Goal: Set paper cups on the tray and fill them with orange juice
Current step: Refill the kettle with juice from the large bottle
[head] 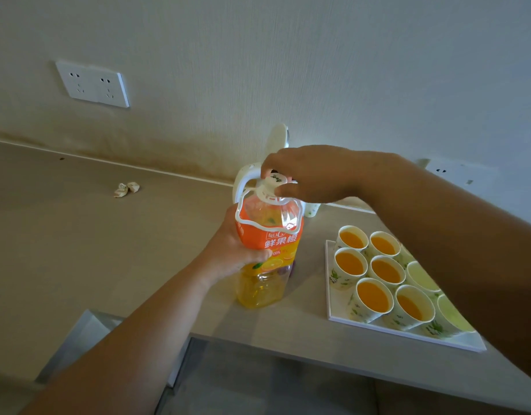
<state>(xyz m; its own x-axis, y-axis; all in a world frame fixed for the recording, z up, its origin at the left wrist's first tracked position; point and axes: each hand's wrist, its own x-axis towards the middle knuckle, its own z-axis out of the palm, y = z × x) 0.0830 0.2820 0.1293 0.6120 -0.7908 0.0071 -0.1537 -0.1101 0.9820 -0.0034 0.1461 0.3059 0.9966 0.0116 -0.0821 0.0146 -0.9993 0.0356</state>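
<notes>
In the middle of the frame we see the juice bottle [268,244] standing upright on the pale counter [93,250], with juice showing only in its lower part. The left hand [234,250] comes up from the lower left and wraps round the bottle at its orange label, fingers curled about the far side and the thumb across the front. The right hand [309,175] reaches in from the right and sits over the top of the bottle, thumb and fingertips pinching the white cap [276,178]. A white carrying handle [243,202] loops down from the bottle's neck. To the right of the bottle, well apart from it, lies the white tray [336,307] on the counter near its front edge. On it we count six paper cups [385,269] filled with orange juice, packed close together in rows, and at the right side two more cups [421,275], pale inside and partly hidden by the right forearm; whether they hold anything we cannot tell. Behind the bottle stands a white thing [277,137] that we cannot make out. In the upper left a double wall socket [93,84] sits on the wall, and below it a crumpled wrapper [126,189] lies on the counter.
</notes>
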